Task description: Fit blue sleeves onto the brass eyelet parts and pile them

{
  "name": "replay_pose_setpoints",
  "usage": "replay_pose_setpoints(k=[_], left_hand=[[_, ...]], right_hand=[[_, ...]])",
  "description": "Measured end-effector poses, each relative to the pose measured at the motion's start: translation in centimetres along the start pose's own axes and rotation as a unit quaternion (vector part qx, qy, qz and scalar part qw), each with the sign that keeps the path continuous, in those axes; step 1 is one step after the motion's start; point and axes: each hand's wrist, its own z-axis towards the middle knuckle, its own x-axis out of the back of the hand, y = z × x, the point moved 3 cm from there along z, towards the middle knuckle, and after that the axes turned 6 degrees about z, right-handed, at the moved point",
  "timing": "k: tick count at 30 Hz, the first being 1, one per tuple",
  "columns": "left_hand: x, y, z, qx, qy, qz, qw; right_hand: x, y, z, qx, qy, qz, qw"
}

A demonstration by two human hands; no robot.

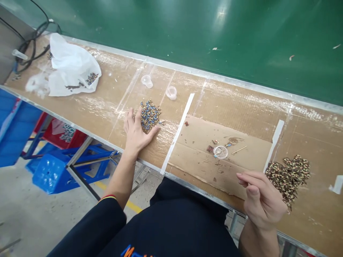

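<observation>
My left hand (136, 134) lies on the table with its fingers spread, at the near-left edge of a heap of small blue-and-gold parts (150, 115). Its fingertips touch or almost touch the heap. My right hand (264, 200) hovers over the front edge of a flat cardboard sheet (193, 153), fingers bent and thumb apart from the forefinger; I see nothing in it. Just beyond it is a larger heap of dark brown-and-cream small parts (289, 175). On the cardboard stand a small clear cup (221, 152), a thin stick (239, 150) and a few brown bits (209, 148).
Two clear plastic cups or lids (147, 81) lie behind the blue-and-gold heap. A white plastic bag (75, 64) with small parts sits at the far left, near black cables (34, 43). White tape strips (178, 132) flank the cardboard. A green surface (187, 32) runs behind the table.
</observation>
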Motion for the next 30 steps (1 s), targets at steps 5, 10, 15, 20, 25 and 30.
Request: replay_pose_setpoints(k=[5, 10, 15, 20, 25, 30], left_hand=[[-1.5, 2.2, 1.5, -0.004, -0.026, -0.004, 1.000], [-2.2, 3.4, 2.6, -0.046, -0.038, 0.012, 0.998], [-2.2, 3.0, 3.2, -0.067, -0.022, 0.016, 0.997], [-2.1, 2.9, 4.3, -0.086, 0.009, 0.025, 0.996], [-2.2, 3.2, 5.4, -0.128, 0.034, -0.003, 0.991], [-0.5, 3.6, 4.9, -0.100, 0.072, 0.023, 0.992]], right_hand=[[-0.1, -0.5, 0.4, 0.008, -0.038, -0.008, 0.999], [-0.2, -0.6, 0.1, 0.009, -0.043, -0.008, 0.999], [-0.3, -0.4, -0.3, 0.008, -0.046, 0.004, 0.999], [0.2, -0.4, -0.2, 0.019, -0.050, 0.008, 0.999], [0.2, -0.9, -0.5, 0.033, -0.031, 0.025, 0.999], [1.4, -1.1, -2.1, 0.052, 0.016, 0.051, 0.997]])
